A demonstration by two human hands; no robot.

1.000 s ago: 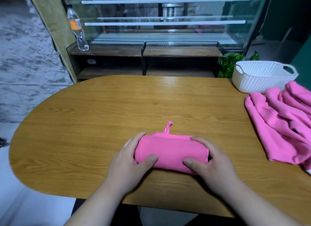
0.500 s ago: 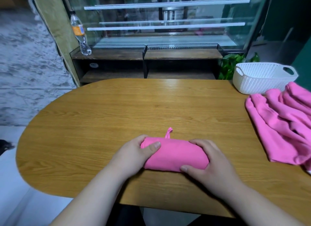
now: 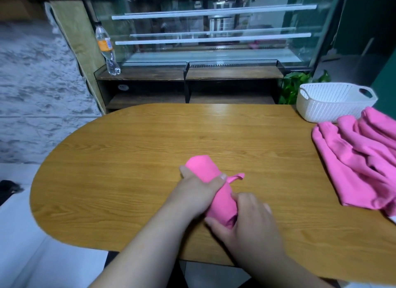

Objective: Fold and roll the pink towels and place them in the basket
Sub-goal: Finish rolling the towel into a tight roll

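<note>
Rolling looks done: left hand (image 3: 197, 193) wrapped round rolled towel (image 3: 201, 167), right hand (image 3: 252, 223) curled on its near end, over counter (image 3: 128, 159); not yet in basket (image 3: 327, 110), far right of hands; unfolded pile (image 3: 360, 159) pending.

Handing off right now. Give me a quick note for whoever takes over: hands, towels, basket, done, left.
Left hand grips the rolled pink towel round its middle; right hand holds its near end.
The roll points away over the table, its loop sticking out rightward.
White basket stands at the table's far right; the pile of unrolled pink towels lies just in front of it.
Done: one towel rolled. Left: put it in the basket, then fold and roll the pile.
</note>
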